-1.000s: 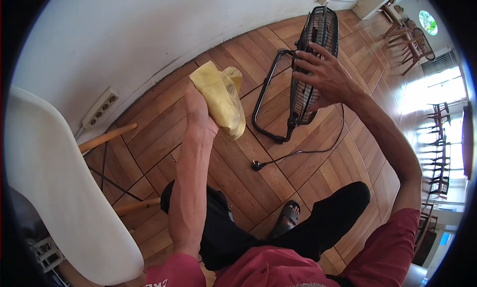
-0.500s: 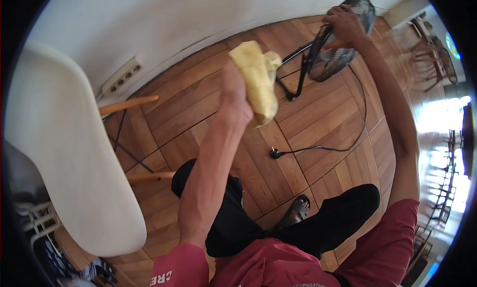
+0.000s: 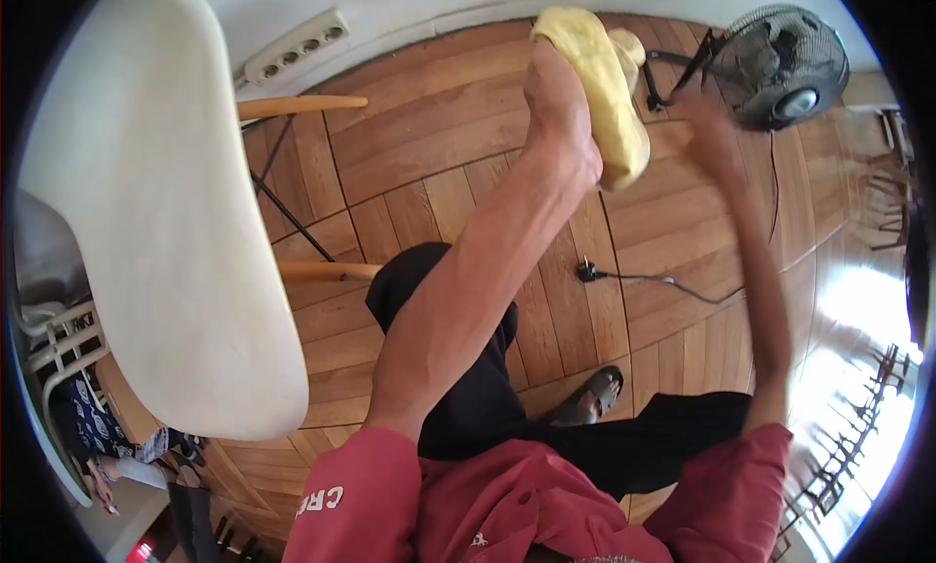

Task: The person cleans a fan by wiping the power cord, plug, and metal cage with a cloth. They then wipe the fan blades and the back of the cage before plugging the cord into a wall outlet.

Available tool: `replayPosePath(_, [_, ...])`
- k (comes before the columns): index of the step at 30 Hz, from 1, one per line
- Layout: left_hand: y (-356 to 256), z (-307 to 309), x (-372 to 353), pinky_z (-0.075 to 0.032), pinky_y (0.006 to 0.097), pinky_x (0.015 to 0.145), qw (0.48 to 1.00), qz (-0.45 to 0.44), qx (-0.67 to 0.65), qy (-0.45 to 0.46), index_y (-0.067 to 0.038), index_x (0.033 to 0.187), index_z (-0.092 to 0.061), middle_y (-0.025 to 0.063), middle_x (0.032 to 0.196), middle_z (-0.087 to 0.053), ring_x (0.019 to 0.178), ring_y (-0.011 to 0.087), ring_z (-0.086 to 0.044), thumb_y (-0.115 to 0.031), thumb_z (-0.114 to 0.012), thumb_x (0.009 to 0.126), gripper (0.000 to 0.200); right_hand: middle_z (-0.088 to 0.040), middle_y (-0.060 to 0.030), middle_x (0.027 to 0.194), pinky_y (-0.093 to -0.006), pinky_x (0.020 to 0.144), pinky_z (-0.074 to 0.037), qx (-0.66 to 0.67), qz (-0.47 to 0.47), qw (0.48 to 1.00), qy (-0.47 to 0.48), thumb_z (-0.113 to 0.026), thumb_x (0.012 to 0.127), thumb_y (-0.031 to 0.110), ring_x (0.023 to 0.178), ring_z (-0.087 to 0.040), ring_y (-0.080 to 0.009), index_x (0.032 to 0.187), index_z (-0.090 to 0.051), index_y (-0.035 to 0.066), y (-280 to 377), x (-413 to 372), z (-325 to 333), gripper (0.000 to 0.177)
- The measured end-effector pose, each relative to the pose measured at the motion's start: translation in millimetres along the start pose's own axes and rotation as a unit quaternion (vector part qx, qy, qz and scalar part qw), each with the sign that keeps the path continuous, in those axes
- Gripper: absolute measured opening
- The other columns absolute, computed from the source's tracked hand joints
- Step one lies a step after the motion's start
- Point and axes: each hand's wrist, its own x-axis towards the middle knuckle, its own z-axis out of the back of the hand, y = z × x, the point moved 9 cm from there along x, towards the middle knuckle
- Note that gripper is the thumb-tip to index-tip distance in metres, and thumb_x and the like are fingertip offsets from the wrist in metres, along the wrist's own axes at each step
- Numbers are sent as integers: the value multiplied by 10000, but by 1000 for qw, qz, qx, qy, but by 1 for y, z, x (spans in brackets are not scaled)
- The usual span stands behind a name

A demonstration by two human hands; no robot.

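Bunched in my left hand (image 3: 564, 100) is a yellow cloth (image 3: 609, 100), part of it sticking out to the right. The fingers are mostly hidden behind the cloth, but the hand is closed on it. A black floor fan (image 3: 790, 71) with a round wire guard stands near the wall at the upper right, its front tilted up. My right hand (image 3: 714, 139), smeared by motion, is just left of and below the fan, apparently apart from it. Its fingers cannot be made out.
A white chair (image 3: 166, 222) with wooden legs takes up the left side. A power strip (image 3: 297, 46) is by the wall. The fan's plug (image 3: 587, 271) and cord lie on the wooden floor. Chairs line the far right; another person's hand (image 3: 102, 485) shows lower left.
My right hand has let go of the fan and drawn back toward me. The fan now sits with its front turned upward. My left hand keeps the cloth; the view has shifted.
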Motion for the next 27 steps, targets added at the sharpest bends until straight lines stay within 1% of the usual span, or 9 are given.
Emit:
replayPosePath(1, [0,1,3,-580,405,661,999,-26,-22,-3,28,1016,-587,183,971,-650,806,261,-655,-236,-299,970,394,-618,-114,1232,-460,950,-479,15,-127,981,144,-762,782,365,1112,-597,-340,1231,-614,184,39,-45,-34,507])
replayPosePath(2, [-4,-9,2,-544,352,621,992,-17,-75,102,-22,947,-576,138,893,-631,721,219,-613,-208,-314,976,322,-627,-109,1196,-453,946,-483,74,-58,982,161,-769,762,417,1133,-593,-329,1235,-601,189,65,-99,-92,551])
replayPosePath(5, [-20,-19,-13,-432,268,487,988,-91,6,122,-92,777,-511,46,707,-542,532,144,-487,-158,-349,967,258,-636,-104,1098,-443,868,-509,83,-123,923,355,-784,735,377,1068,-610,-322,1179,-605,107,125,-202,-146,550])
replayPosePath(7, [-24,-28,-23,-401,261,438,979,-84,18,186,-95,752,-492,25,661,-490,491,135,-455,-150,-362,961,252,-639,-107,1064,-444,829,-510,135,-172,945,242,-788,721,352,1004,-620,-329,1150,-614,90,125,-231,-154,532])
replayPosePath(13, [-23,-3,-21,-498,340,551,997,-57,-14,39,-30,879,-544,109,804,-558,633,229,-554,-178,-349,961,258,-656,-109,917,-441,770,-514,204,-175,959,87,-739,782,250,881,-643,-331,995,-680,94,146,-240,-139,271])
replayPosePath(16, [-37,10,-18,-585,423,647,996,-92,-20,-10,36,995,-591,199,962,-651,774,308,-656,-200,-333,958,351,-678,-115,965,-419,745,-528,247,-175,945,122,-758,778,256,873,-661,-326,1035,-693,86,162,-224,-154,315])
replayPosePath(19, [-43,17,-6,-587,433,671,983,-105,-41,144,27,1002,-593,179,974,-648,782,330,-657,-196,-357,953,328,-692,-138,939,-418,735,-538,266,-195,941,80,-743,796,299,858,-674,-330,1021,-697,87,181,-182,-157,313])
replayPosePath(25, [-62,-1,-40,-558,404,742,987,-149,-21,51,14,1091,-562,160,1057,-622,864,295,-638,-278,-350,970,381,-705,-162,913,-458,715,-537,338,-190,922,-10,-689,851,332,813,-681,-359,1034,-693,84,257,-81,-144,308])
replayPosePath(27, [-65,-6,-52,-549,394,766,986,-164,-10,17,10,1121,-552,154,1085,-613,892,283,-632,-306,-348,976,402,-707,-180,988,-450,748,-541,391,-216,892,66,-659,876,316,893,-686,-360,1049,-692,92,281,-54,-138,285])
